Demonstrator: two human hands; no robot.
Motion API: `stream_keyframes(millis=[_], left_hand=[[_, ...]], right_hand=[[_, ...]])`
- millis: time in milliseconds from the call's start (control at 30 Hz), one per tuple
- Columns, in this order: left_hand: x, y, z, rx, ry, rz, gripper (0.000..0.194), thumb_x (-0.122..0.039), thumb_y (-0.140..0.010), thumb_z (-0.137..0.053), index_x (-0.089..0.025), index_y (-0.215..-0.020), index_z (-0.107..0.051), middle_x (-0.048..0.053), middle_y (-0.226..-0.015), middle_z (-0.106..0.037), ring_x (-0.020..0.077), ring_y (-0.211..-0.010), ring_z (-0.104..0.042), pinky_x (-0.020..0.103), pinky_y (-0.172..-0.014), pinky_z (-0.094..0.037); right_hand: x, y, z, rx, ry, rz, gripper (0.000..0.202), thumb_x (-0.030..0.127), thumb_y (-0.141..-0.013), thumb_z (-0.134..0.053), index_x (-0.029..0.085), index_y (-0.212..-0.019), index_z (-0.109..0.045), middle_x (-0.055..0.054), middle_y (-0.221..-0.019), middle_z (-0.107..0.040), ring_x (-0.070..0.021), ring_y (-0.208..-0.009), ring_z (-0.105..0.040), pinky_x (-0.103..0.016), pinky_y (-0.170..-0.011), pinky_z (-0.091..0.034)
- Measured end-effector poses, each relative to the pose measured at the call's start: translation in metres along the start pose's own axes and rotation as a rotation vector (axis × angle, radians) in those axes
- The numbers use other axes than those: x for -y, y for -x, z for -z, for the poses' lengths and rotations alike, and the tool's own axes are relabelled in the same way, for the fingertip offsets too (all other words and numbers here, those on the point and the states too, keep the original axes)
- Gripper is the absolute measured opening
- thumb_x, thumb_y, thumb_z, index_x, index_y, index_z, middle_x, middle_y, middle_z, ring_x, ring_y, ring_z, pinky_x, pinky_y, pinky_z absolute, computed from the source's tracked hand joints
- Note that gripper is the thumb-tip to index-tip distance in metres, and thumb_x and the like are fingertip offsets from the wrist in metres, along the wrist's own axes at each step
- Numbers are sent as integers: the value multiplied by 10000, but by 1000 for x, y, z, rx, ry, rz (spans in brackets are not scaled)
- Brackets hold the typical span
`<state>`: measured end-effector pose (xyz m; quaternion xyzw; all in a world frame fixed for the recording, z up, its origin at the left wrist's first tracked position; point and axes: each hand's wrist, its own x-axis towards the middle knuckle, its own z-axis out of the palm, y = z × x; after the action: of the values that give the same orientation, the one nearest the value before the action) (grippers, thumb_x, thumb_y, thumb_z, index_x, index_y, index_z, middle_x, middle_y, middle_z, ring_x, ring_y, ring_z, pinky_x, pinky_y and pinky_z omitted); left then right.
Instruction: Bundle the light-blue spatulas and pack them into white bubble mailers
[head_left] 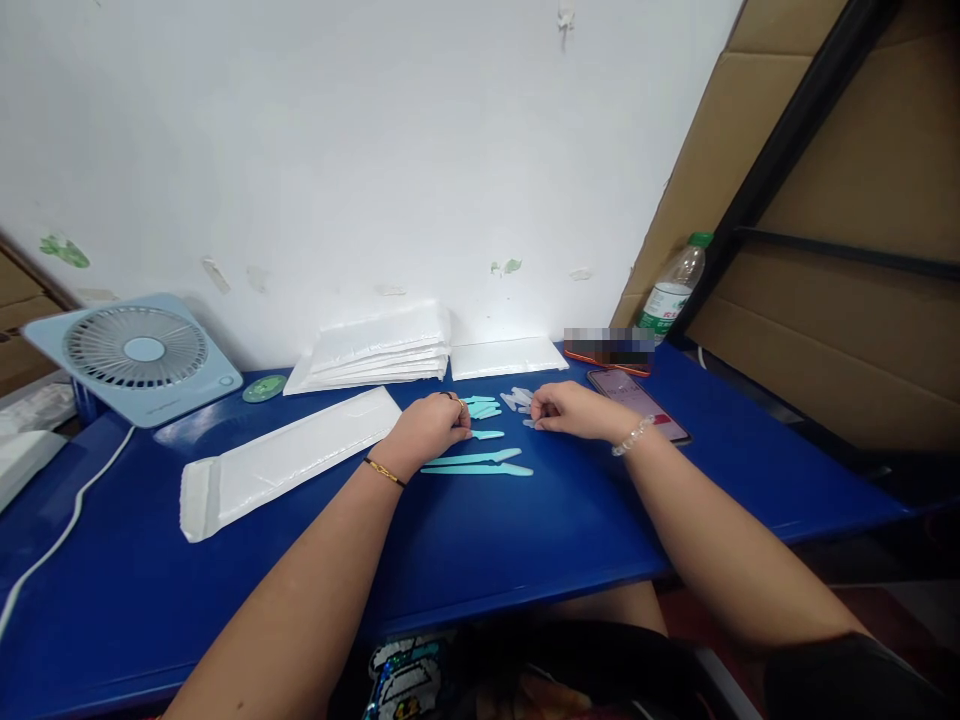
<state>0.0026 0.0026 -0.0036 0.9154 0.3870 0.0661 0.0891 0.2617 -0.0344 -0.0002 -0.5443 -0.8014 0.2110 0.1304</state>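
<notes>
My left hand [429, 432] is closed on a teal eyebrow razor [489, 434], whose blade end points right. My right hand [568, 411] pinches a small translucent cap [529, 423] at its fingertips, a short way from the razor's tip. Just beyond that hand lies a small pile of similar caps [516, 397]. Several more teal razors [484, 408] are grouped past my left fingers, partly hidden by them. Nearer to me, two teal razors with pale caps on their ends [480, 463] lie side by side on the blue table [510, 540].
A white padded envelope [292, 455] lies left of my left hand. A stack of envelopes [375, 345] and a flat white packet [508, 357] rest against the wall. At left stands a blue fan [142, 350]; at right are a phone [637, 400] and a bottle [671, 290].
</notes>
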Motion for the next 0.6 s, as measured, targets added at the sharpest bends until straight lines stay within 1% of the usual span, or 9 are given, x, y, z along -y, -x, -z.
stream_keyframes(millis=[133,233,433,600], left_hand=[[-1,1,1,-29,-74,-7,224,-290,-847,-462,-186,-777,-648,57,-816,-661,171,-714,-575,259,-605,-365],[-1,0,3,-30,-91,-8,227,-277,-844,-449,-182,-769,-642,62,-817,-669,170,-709,-581,255,-600,-365],[-2,-1,2,-51,-59,-24,208,-236,-835,-439,-181,-770,-628,58,-806,-664,168,-693,-575,253,-594,-372],[-4,-2,1,-60,51,-48,207,-233,-843,-436,-183,-776,-626,40,-860,-675,166,-721,-590,251,-616,-393]], right_hand=[[9,1,-2,-24,-140,59,102,244,-787,-593,158,-823,-636,-38,-764,-667,-147,-675,-585,-246,-618,-423],[12,-1,-6,-46,-174,101,138,272,-790,-596,159,-835,-659,-37,-765,-675,-145,-680,-592,-249,-634,-435],[14,-8,-15,-72,-186,105,131,233,-784,-584,174,-848,-682,-34,-762,-685,-146,-705,-613,-247,-660,-459],[15,-11,-21,-80,-315,122,140,257,-775,-595,156,-832,-673,-12,-681,-644,-120,-628,-581,-235,-630,-456]])
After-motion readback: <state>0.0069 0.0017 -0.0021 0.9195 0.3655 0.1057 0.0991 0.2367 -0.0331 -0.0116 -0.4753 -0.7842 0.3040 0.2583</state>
